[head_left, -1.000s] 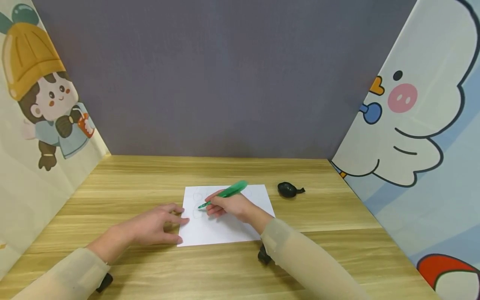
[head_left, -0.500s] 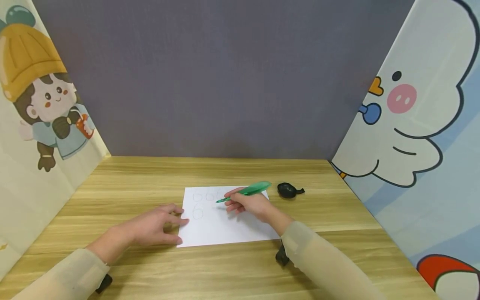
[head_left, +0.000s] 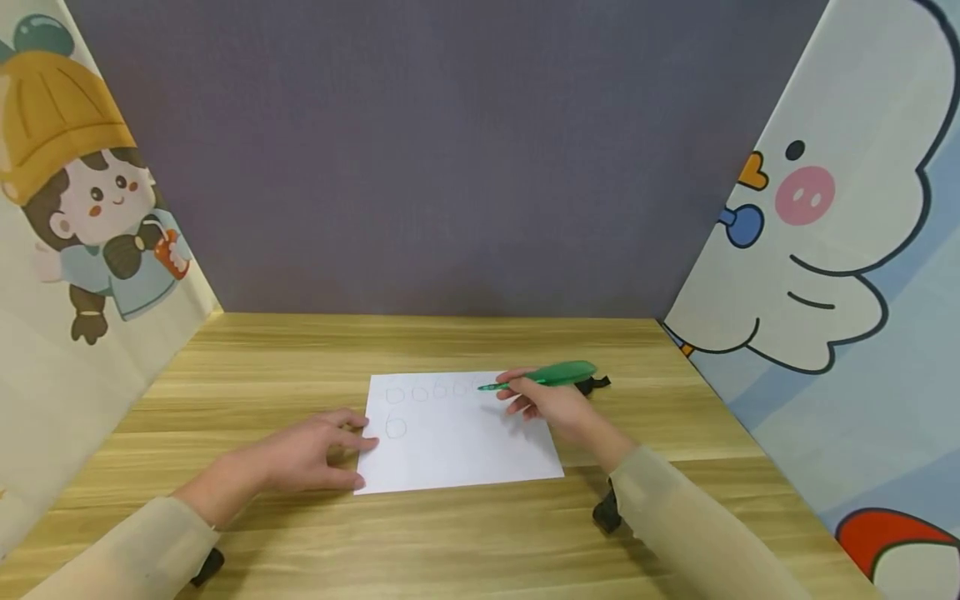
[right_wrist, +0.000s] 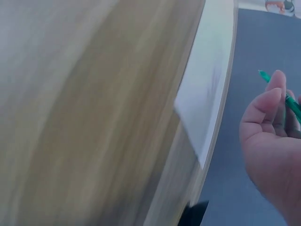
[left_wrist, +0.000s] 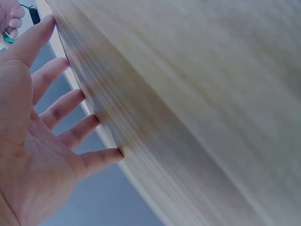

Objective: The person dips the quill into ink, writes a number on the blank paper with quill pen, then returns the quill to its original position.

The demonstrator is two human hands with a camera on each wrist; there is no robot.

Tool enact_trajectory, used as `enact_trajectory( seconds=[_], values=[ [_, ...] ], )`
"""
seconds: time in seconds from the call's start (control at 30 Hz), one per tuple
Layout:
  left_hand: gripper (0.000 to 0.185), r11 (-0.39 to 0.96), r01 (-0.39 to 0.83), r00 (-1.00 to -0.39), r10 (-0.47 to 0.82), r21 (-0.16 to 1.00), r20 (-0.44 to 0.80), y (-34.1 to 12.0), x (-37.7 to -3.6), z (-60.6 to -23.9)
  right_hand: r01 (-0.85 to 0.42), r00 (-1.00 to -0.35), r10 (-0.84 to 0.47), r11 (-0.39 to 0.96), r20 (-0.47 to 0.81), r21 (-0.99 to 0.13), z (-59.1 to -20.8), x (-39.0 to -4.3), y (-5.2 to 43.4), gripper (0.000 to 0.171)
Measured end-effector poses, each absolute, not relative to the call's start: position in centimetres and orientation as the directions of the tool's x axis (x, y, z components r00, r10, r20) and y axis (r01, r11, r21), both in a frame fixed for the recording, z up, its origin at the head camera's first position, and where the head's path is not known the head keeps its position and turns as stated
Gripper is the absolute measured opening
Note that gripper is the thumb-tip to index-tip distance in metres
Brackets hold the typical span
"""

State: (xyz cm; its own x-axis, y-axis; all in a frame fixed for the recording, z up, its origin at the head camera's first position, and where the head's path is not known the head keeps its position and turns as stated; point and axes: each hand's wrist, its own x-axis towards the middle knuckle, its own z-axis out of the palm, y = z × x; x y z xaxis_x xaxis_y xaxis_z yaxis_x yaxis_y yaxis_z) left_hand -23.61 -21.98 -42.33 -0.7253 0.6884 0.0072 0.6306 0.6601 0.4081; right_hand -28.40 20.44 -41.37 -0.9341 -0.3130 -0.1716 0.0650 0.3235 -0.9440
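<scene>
A white sheet of paper (head_left: 465, 454) lies on the wood-grain table. Faint round pencil-thin marks (head_left: 440, 390) run along its upper part, with another round mark (head_left: 396, 427) below the first one. My right hand (head_left: 558, 408) pinches a green pen (right_wrist: 292, 104) with a broad, feather-like end between thumb and fingers. In the right wrist view the pen's tip appears raised off the paper. My left hand (head_left: 311, 454) rests at the sheet's left edge, fingers spread and fingertips touching down, as the left wrist view also shows.
A small black object (head_left: 596, 384) with a short tail sits right of the paper, partly hidden behind the pen and right hand. A dark grey panel (head_left: 442, 167) closes off the table's back. Cartoon-printed walls (head_left: 840, 250) stand at both sides.
My right hand has moved right with the pen, from the paper's left part to its upper right. More round marks now show. The left hand has stayed put.
</scene>
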Motion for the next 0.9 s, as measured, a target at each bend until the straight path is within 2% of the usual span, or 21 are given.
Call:
enact_trajectory(
  seconds=[0.3, 0.53, 0.9],
  values=[
    [0.067, 0.658, 0.635, -0.721, 0.693, 0.405, 0.006, -21.8, -23.6, -42.2, 0.051, -0.956, -0.267, 0.259, -0.123, -0.965, -41.1, -28.2, 23.8, 0.041],
    [0.067, 0.654, 0.641, -0.716, 0.698, 0.400, 0.007, -21.9, -23.6, -42.3, -0.002, -0.958, -0.274, 0.295, -0.082, -0.956, -40.8, -28.3, 25.9, 0.044],
    [0.066, 0.645, 0.648, -0.710, 0.704, 0.405, 0.017, -22.0, -23.9, -42.4, -0.009, -0.981, -0.186, 0.287, -0.047, -0.958, -40.6, -28.4, 28.9, 0.038]
  ],
)
